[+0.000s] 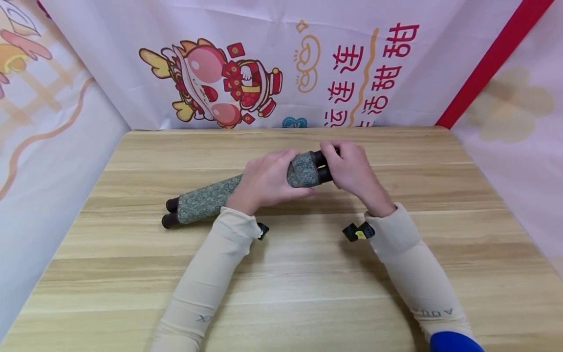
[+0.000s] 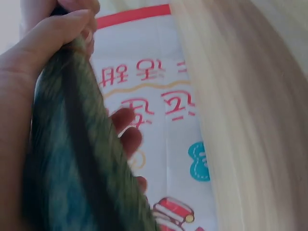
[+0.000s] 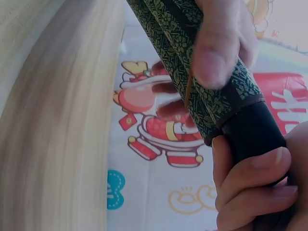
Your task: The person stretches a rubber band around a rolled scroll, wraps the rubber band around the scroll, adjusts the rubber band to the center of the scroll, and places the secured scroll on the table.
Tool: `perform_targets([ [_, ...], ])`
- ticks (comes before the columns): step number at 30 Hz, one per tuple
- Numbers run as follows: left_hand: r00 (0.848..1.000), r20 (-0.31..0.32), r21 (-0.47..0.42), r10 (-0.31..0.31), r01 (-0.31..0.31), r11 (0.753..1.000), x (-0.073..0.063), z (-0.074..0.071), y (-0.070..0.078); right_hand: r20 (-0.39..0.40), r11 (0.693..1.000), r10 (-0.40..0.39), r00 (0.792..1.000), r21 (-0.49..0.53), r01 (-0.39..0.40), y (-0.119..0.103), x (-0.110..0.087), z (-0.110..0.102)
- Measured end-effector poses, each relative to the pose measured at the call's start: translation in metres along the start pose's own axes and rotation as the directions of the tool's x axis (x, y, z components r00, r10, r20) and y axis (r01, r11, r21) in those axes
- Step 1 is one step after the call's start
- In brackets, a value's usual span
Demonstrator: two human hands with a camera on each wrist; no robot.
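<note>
A rolled scroll (image 1: 206, 198) with green patterned brocade and paired dark rod ends is held slanting over the wooden table. My left hand (image 1: 268, 178) grips it right of its middle. In the right wrist view the left thumb (image 3: 214, 62) lies across the near face, with the fingers on the far side. My right hand (image 1: 352, 168) holds the dark rod ends at the right, its fingers curled round them in the right wrist view. The other rod ends (image 1: 170, 212) stick out at the left. In the left wrist view the brocade (image 2: 57, 144) is blurred.
The wooden table (image 1: 308, 274) spreads below both arms. Behind it hangs a white printed cloth (image 1: 272, 19) with a cartoon figure and red characters. More printed cloth (image 1: 39, 112) stands at the left side. Small black wrist cameras (image 1: 351, 232) jut from the sleeves.
</note>
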State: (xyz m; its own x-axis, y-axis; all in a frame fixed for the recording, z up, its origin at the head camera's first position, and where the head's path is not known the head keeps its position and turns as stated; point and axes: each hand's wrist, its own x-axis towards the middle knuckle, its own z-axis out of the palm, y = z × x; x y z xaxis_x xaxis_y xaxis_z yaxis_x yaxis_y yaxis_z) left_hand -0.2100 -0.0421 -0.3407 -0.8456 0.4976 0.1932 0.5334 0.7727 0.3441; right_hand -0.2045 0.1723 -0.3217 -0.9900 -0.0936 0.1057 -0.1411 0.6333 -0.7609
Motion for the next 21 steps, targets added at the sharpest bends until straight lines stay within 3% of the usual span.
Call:
perform_targets([
  [6, 0.999, 0.036, 0.01, -0.006, 0.006, 1.0, -0.002, -0.005, -0.008, -0.057, 0.999, 0.033, 0.998, 0.017, -0.032, 0.005, 0.001, -0.006],
  [15, 0.996, -0.057, -0.04, 0.064, -0.066, 0.997, 0.0, 0.006, 0.002, -0.02, 1.0, 0.0, 1.0, 0.002, 0.0, 0.001, 0.0, 0.0],
  [21, 0.998, 0.004, -0.069, 0.055, -0.054, 0.996, 0.002, 0.001, -0.008, 0.001, 0.999, 0.021, 1.0, 0.034, -0.021, 0.004, 0.004, -0.004],
])
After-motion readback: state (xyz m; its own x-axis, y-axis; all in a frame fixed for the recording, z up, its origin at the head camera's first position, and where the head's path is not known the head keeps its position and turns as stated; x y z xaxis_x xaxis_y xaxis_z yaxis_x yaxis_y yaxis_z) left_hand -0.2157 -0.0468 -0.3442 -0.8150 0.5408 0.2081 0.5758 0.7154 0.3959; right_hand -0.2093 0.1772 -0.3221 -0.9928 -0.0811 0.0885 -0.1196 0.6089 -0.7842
